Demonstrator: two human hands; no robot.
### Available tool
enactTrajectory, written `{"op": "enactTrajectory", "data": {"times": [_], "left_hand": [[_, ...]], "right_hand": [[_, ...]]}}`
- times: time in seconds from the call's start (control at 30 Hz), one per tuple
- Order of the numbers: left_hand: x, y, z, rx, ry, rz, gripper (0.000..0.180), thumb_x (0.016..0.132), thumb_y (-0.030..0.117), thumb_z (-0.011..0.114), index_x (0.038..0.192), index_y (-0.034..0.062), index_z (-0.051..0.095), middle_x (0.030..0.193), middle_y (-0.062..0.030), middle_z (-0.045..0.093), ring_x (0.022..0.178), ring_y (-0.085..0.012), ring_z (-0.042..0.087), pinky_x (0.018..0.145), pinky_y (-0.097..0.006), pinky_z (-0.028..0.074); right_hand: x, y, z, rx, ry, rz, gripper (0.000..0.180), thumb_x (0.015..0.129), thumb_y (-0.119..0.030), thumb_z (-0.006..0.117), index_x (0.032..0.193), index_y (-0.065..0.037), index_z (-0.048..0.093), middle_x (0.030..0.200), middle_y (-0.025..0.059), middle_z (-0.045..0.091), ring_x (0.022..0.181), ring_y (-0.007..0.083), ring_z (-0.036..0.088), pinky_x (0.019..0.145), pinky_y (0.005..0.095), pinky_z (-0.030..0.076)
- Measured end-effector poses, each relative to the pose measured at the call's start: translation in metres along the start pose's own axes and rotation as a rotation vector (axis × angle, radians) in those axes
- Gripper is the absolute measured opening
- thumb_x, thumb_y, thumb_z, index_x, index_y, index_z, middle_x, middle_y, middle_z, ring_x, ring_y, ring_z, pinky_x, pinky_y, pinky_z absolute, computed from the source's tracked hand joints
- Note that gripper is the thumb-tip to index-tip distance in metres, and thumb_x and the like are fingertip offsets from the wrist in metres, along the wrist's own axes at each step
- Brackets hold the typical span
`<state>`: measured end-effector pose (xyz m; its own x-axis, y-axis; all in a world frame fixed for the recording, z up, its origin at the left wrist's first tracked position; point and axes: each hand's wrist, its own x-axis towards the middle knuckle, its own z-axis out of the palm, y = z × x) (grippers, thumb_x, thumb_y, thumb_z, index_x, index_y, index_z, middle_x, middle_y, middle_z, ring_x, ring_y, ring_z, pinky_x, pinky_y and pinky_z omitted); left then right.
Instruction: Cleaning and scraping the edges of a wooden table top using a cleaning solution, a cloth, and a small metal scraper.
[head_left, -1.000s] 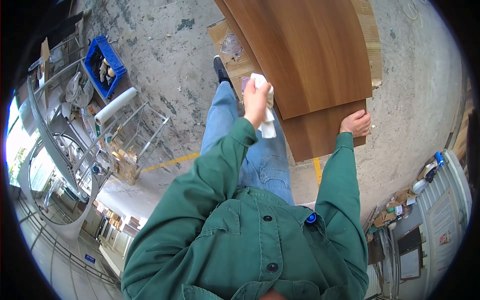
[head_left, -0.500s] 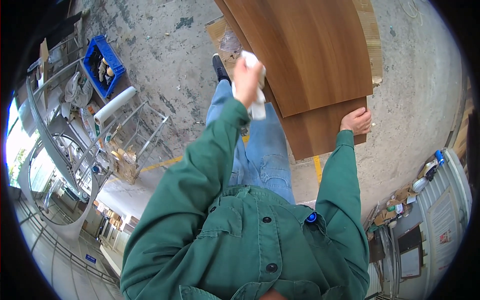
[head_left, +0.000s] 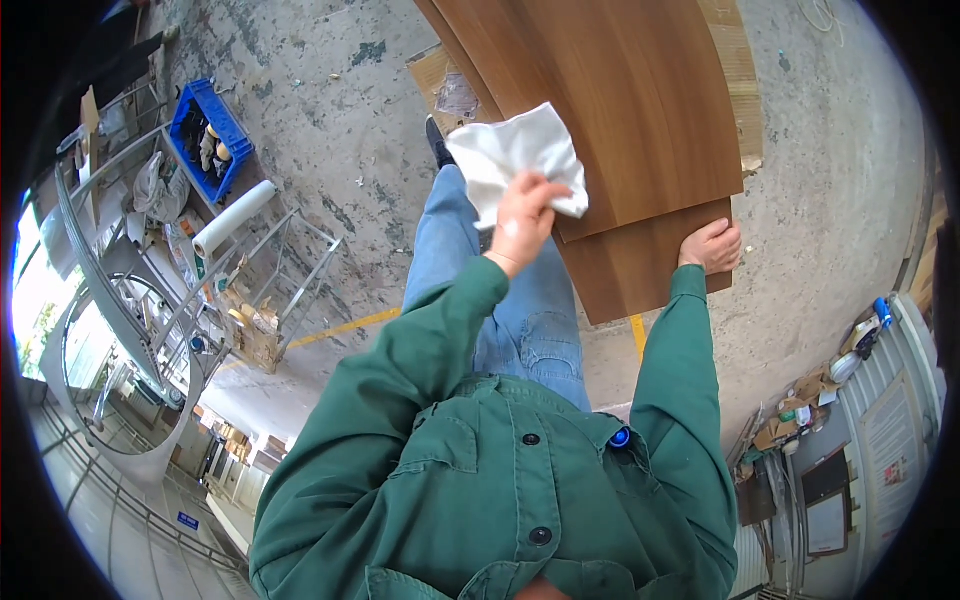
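Note:
My left hand (head_left: 522, 222) pinches a white cloth (head_left: 520, 140), which is spread out and hangs over the left edge of a brown wood-grain panel (head_left: 630, 110). That panel lies on top of a second brown panel (head_left: 625, 272), whose near end sticks out toward me. At its right near corner, my right hand (head_left: 711, 246) is closed over the edge of the lower panel, with the fingertips partly hidden. How firmly the cloth touches the upper panel I cannot tell.
Flattened cardboard (head_left: 745, 90) lies under the panels on the worn concrete floor. To the left are a blue crate (head_left: 232, 135) with items in it, a white roll (head_left: 235, 217) and a metal frame (head_left: 320, 258). Assorted items (head_left: 795, 420) stand at the right wall.
The cloth has gone from bunched up to spread open. My left hand has moved slightly right and nearer to me, while my right hand has stayed at the panel's corner.

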<state>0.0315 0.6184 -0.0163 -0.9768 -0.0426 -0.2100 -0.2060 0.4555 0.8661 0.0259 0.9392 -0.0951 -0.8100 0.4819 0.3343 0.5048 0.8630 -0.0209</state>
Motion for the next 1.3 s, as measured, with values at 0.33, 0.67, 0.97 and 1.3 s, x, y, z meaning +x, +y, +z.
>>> {"op": "enactTrajectory", "data": {"times": [0.33,0.67,0.97,1.3], "left_hand": [[0.225,-0.064,-0.124,-0.089,0.409,-0.066,0.022,0.080,0.015,0.074,0.095,0.0028,0.063,0.085,-0.0041,0.065,0.076,-0.0105,0.057,0.069,-0.026,0.047],[-0.038,-0.026,0.036,-0.133,0.077,-0.121,0.023,0.068,-0.007,0.062,0.089,0.0040,0.060,0.087,-0.0116,0.056,0.089,-0.0295,0.059,0.079,-0.038,0.048],[0.166,-0.045,-0.078,-0.300,0.322,-0.090,0.011,0.078,0.003,0.069,0.081,0.0018,0.059,0.074,-0.0034,0.060,0.070,-0.0098,0.051,0.063,-0.027,0.045],[-0.110,-0.030,0.041,0.049,-0.497,-0.024,0.025,0.073,0.001,0.060,0.097,0.0096,0.060,0.094,-0.0161,0.060,0.088,-0.0380,0.061,0.076,-0.044,0.052]], "right_hand": [[0.000,-0.003,0.001,0.015,-0.034,0.014,0.027,0.094,-0.031,0.048,0.108,-0.011,0.059,0.104,0.0087,0.064,0.101,0.0315,0.058,0.089,0.0471,0.038],[0.000,0.011,-0.005,-0.008,-0.046,0.033,0.027,0.095,-0.031,0.047,0.107,-0.011,0.059,0.105,0.0089,0.064,0.101,0.0309,0.058,0.089,0.0463,0.038],[0.002,-0.001,-0.002,0.025,-0.015,0.009,0.026,0.093,-0.030,0.049,0.105,-0.009,0.059,0.102,0.0096,0.064,0.098,0.0322,0.057,0.088,0.0479,0.037],[0.000,-0.003,-0.003,0.031,-0.028,0.017,0.026,0.092,-0.031,0.050,0.104,-0.009,0.059,0.102,0.0096,0.063,0.099,0.0317,0.057,0.089,0.0474,0.037]]}}
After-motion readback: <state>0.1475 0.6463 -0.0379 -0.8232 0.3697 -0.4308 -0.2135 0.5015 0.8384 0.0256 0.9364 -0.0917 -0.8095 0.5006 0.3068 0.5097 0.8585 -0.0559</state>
